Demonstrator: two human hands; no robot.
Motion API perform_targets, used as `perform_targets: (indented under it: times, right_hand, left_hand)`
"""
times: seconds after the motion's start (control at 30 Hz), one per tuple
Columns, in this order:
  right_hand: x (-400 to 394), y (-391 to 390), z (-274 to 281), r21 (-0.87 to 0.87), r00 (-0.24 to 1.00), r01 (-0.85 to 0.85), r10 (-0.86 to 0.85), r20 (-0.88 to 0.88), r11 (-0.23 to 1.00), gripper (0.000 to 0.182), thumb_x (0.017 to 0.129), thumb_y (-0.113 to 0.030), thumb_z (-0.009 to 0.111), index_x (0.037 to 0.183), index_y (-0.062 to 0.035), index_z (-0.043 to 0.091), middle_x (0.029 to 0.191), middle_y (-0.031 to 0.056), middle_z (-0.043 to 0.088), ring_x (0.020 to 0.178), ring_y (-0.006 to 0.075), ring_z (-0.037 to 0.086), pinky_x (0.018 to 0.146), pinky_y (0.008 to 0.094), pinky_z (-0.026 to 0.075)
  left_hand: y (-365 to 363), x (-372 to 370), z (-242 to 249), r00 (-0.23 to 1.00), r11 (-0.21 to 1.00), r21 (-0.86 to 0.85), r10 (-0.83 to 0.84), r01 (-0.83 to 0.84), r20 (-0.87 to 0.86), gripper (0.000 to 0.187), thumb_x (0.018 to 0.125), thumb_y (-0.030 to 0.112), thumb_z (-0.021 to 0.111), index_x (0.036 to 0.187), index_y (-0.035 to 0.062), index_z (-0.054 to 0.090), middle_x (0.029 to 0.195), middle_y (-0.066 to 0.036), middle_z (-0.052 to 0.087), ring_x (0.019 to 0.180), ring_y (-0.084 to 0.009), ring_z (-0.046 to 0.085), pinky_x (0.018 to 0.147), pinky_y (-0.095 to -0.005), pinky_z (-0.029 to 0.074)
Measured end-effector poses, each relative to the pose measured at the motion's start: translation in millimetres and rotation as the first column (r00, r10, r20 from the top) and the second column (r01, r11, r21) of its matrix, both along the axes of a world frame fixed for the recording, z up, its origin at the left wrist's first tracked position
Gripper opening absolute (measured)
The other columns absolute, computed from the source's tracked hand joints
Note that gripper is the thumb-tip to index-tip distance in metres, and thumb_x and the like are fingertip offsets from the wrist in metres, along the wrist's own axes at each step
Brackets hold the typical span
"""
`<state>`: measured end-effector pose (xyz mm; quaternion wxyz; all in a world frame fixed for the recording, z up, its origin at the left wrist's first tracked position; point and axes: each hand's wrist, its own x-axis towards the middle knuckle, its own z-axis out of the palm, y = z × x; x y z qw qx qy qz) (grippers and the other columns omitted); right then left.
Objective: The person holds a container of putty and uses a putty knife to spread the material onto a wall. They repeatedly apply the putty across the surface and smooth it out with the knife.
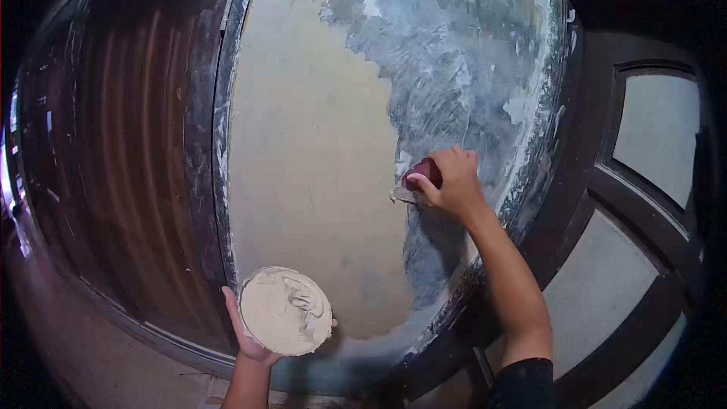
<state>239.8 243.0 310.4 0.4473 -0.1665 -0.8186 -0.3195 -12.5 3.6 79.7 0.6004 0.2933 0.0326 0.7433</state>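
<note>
My right hand (456, 182) is closed around a putty scraper with a dark red grip (425, 172). The scraper's blade (406, 195) carries some pale filler along its edge and lies at the wall panel, on the border between the smooth cream coat (318, 144) and the bare, patchy grey surface (439, 68). Lower left, my left hand (248, 339) supports a round tub (240, 307) from beneath, fingers wrapped about its side. Inside is cream filler (269, 307), with scooped ridges on the right part. The underside of the tub is hidden.
Dark brown wooden panelling (129, 144) stands to the left of the panel. On the right is a dark-framed door or shutter (583, 212) with pale inset panes (657, 125). A strip of floor (98, 326) shows at lower left.
</note>
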Motion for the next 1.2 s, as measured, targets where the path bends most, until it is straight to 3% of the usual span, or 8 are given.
perform_targets:
  times: [0.2,0.37,0.5,0.7,0.83,1.0,1.13,1.2]
  right_hand:
    - [0,9,42,0.133,0.99,-0.04,0.057,-0.126,0.99,0.038,0.082,-0.041,0.083,0.099,-0.0106,0.069,0.093,0.0059,0.067,0.091,0.0278,0.059,0.084,0.0436,0.036]
    - [-5,10,8,0.102,0.98,-0.066,0.045,0.196,0.993,0.036,0.082,-0.041,0.083,0.095,-0.011,0.068,0.087,0.0049,0.064,0.086,0.0281,0.057,0.082,0.0432,0.036]
    - [-10,25,58,0.242,0.977,-0.106,0.146,-0.154,0.965,0.036,0.081,-0.04,0.084,0.095,-0.011,0.068,0.088,0.0047,0.064,0.085,0.0277,0.057,0.081,0.0425,0.036]
    - [-5,13,13,0.148,0.951,-0.158,0.111,0.287,0.976,0.04,0.078,-0.044,0.085,0.092,-0.0115,0.068,0.084,0.0042,0.065,0.08,0.027,0.057,0.078,0.0432,0.034]
    - [-8,28,56,0.301,0.975,-0.084,0.141,-0.174,0.95,0.04,0.079,-0.045,0.085,0.092,-0.012,0.068,0.088,0.0055,0.064,0.08,0.0272,0.057,0.08,0.0421,0.035]
    - [-3,16,4,0.226,0.971,-0.195,0.157,0.178,0.954,0.039,0.081,-0.048,0.083,0.09,-0.0128,0.068,0.085,0.0053,0.064,0.079,0.026,0.058,0.078,0.0425,0.035]
    - [-15,25,28,0.299,0.991,-0.103,0.123,-0.048,0.949,0.039,0.08,-0.047,0.083,0.09,-0.0124,0.068,0.083,0.0051,0.064,0.078,0.0261,0.057,0.078,0.0429,0.035]
    - [-15,31,42,0.318,0.98,-0.091,0.142,-0.14,0.944,0.039,0.08,-0.047,0.083,0.09,-0.0123,0.068,0.082,0.0047,0.063,0.077,0.026,0.057,0.078,0.0425,0.035]
  left_hand:
    - [23,8,-6,0.992,0.991,-0.043,0.13,-0.13,-0.01,0.112,0.085,0.096,0.026,0.153,0.009,0.044,0.148,-0.024,0.054,0.125,-0.0539,0.057,0.098,-0.0852,0.04]
    - [26,20,-2,0.987,0.986,-0.05,0.159,-0.159,0.004,0.111,0.086,0.095,0.026,0.153,0.0093,0.045,0.147,-0.023,0.055,0.124,-0.0535,0.058,0.097,-0.0851,0.041]
    - [31,29,-6,0.993,0.993,0.022,0.118,-0.119,0.03,0.11,0.09,0.092,0.022,0.151,0.0045,0.046,0.144,-0.024,0.057,0.12,-0.0488,0.062,0.098,-0.0717,0.051]
    - [29,37,-5,0.985,0.993,0.036,0.108,-0.114,0.132,0.112,0.089,0.093,0.023,0.15,0.0026,0.046,0.143,-0.024,0.058,0.12,-0.0482,0.062,0.098,-0.069,0.052]
    - [35,36,-16,0.976,0.98,-0.001,0.196,-0.197,0.089,0.111,0.09,0.092,0.022,0.149,0.0018,0.047,0.141,-0.024,0.059,0.121,-0.0457,0.062,0.098,-0.0661,0.053]
    - [33,35,-20,0.97,0.973,-0.011,0.229,-0.229,0.078,0.106,0.09,0.091,0.029,0.151,0.0079,0.048,0.146,-0.025,0.056,0.122,-0.0543,0.059,0.093,-0.0841,0.044]
    - [27,36,-14,0.984,0.986,0.016,0.162,-0.164,0.068,0.111,0.09,0.092,0.025,0.149,0.0016,0.047,0.141,-0.024,0.059,0.12,-0.0455,0.063,0.097,-0.0662,0.053]
    - [31,36,-21,0.977,0.98,-0.021,0.198,-0.197,0.081,0.109,0.089,0.092,0.027,0.15,0.0041,0.048,0.143,-0.026,0.058,0.119,-0.0508,0.062,0.093,-0.0748,0.05]
